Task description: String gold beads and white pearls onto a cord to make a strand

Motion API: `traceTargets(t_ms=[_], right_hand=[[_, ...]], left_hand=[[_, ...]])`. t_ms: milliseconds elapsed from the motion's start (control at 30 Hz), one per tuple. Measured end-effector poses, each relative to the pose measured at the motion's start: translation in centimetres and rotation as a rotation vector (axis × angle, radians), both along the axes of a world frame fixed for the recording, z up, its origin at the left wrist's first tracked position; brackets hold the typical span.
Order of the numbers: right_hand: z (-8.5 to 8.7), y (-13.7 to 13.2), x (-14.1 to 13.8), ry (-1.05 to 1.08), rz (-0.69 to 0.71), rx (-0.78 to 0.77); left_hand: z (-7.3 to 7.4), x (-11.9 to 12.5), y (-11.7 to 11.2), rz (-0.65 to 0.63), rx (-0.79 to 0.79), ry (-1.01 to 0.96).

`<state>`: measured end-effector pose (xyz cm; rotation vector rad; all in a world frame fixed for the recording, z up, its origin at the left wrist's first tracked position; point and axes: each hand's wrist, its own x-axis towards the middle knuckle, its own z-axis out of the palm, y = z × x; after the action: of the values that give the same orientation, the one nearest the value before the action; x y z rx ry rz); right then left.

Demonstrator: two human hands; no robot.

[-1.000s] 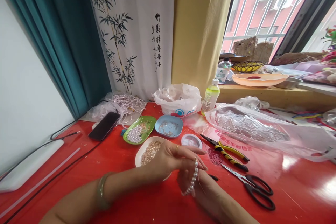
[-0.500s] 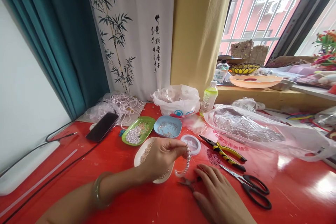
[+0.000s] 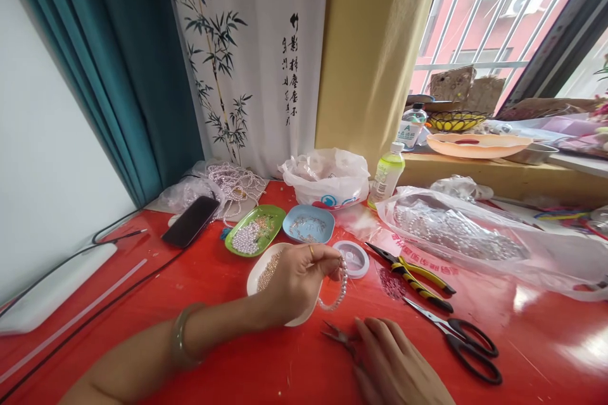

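Note:
My left hand [image 3: 297,281] pinches one end of a short pearl bead strand [image 3: 344,285] between thumb and fingertips. The strand hangs in a curve over the red table. Under its wrist and fingers is a white dish [image 3: 254,278] of small gold-coloured beads, partly hidden. Low on the table, my right hand [image 3: 399,364] lies palm down with bent fingers over the handles of small pliers [image 3: 339,334]. The jaws of these pliers stick out to the left, slightly apart; most of the handles are covered.
A green dish [image 3: 232,243] and a blue dish [image 3: 289,234] hold beads and small parts. To the right lie a white spool [image 3: 365,261], yellow-black pliers [image 3: 422,278], scissors [image 3: 468,342] and a plastic bag [image 3: 536,259] of beads. A phone [image 3: 190,221] lies left.
My right hand has drawn slightly down and its fingers are closer together by the small pliers. The bead strand hangs in a rounder curve. The view has shifted a little left.

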<state>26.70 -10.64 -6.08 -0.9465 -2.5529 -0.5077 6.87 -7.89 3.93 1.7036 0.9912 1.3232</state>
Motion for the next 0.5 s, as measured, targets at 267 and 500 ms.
traceTargets(t_ms=[267,500], right_hand=[[1.9,1.0,0.9,0.19,0.103,-0.098],[2.5,1.9,1.5,0.24,0.063,-0.292]], left_hand=[[-0.6,0.0,0.9,-0.107,-0.234,-0.286],[-1.5,-0.2,1.7,-0.141,-0.371,-0.416]])
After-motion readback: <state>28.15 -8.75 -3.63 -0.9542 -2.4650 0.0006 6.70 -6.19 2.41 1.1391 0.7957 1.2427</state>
